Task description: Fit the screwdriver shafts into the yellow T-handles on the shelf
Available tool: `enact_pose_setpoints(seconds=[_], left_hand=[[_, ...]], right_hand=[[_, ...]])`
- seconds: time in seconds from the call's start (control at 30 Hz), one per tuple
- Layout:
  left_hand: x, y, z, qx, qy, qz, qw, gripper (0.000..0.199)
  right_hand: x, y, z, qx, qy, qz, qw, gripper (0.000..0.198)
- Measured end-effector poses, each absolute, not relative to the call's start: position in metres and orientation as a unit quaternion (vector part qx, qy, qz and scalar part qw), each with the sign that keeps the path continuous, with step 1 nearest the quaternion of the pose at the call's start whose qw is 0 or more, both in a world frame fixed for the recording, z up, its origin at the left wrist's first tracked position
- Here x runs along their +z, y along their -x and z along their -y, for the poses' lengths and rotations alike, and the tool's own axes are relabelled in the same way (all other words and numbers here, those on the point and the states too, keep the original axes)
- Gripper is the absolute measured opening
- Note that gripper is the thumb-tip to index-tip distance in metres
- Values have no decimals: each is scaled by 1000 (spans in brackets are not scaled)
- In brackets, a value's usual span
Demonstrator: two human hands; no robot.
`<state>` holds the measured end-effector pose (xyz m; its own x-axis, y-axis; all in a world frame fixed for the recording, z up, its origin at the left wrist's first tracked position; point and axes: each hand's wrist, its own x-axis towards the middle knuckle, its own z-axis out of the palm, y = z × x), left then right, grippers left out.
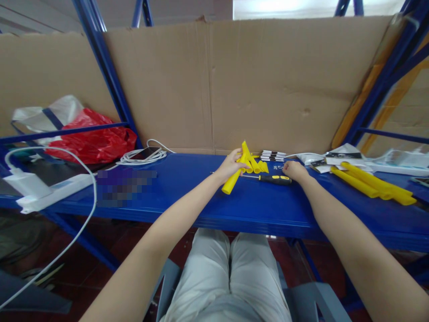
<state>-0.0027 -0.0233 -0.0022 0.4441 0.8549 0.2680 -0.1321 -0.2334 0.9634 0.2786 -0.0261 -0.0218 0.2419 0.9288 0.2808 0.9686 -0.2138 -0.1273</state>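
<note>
My left hand is closed around a yellow plastic tube, which is tilted with its lower end toward me. Behind that tube, other short yellow pieces lie on the blue table. My right hand rests on the table with its fingers curled together; what they pinch, if anything, is too small to make out. Small metal parts lie just left of those fingers. Between my hands is a screwdriver with a black and yellow handle, its shaft pointing left.
Several long yellow tubes lie at the right, by white packets. Black-and-white packs sit at the cardboard wall. To the left are a coiled white cable, a power strip and a red bag.
</note>
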Motion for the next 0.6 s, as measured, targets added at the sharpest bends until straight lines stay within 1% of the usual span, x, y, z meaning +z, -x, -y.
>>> enact_pose_setpoints(seconds=[0.1, 0.2, 0.33, 0.47, 0.6], left_hand=[[0, -8, 21, 425, -633, -292, 577, 81], [1, -27, 16, 398, -620, -304, 604, 79], [6, -64, 14, 371, -593, -297, 650, 64], [15, -103, 20, 348, -563, -327, 675, 53], [22, -126, 26, 323, -533, -329, 709, 40]], right_hand=[[-21, -279, 25, -68, 786, 594, 158, 17], [-18, -283, 27, -51, 794, 569, 206, 22], [-13, -292, 32, -48, 803, 517, 290, 24], [-12, -303, 34, -72, 801, 460, 376, 26], [-13, -310, 33, -81, 790, 439, 420, 24]])
